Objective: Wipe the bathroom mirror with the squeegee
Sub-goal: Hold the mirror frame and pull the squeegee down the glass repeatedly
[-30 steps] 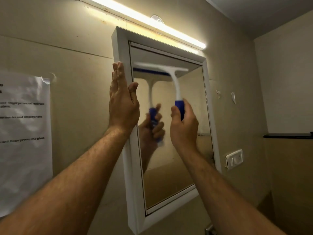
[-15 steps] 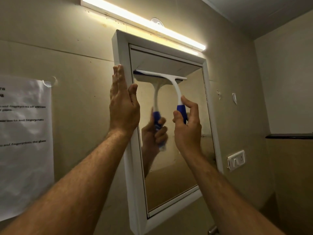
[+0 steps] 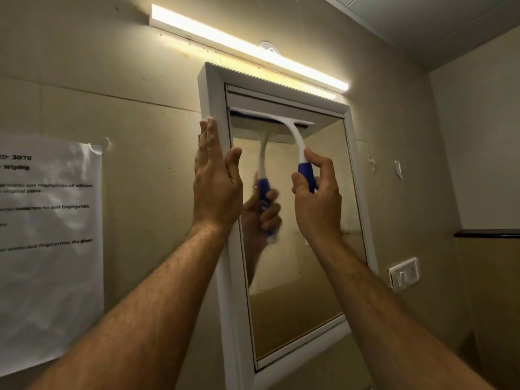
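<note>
A white-framed mirror [image 3: 318,282] hangs on the beige wall, seen from below. My right hand [image 3: 316,202] grips the blue handle of a white squeegee [image 3: 295,135]. Its blade lies flat across the glass near the top edge of the mirror. My left hand [image 3: 215,182] presses flat with straight fingers on the left side of the white frame [image 3: 209,91]. The reflection of the squeegee and the gripping hand shows in the glass between my two hands.
A lit tube light [image 3: 247,47] runs above the mirror. A printed paper sheet [image 3: 47,243] is taped to the wall at the left. A white switch plate [image 3: 403,273] sits right of the mirror, with a dark ledge [image 3: 486,234] beyond it.
The squeegee blade stays near the top of the glass, shifting only slightly against the frame. My right hand has loosened and regripped the blue handle. My left hand stays on the frame.
</note>
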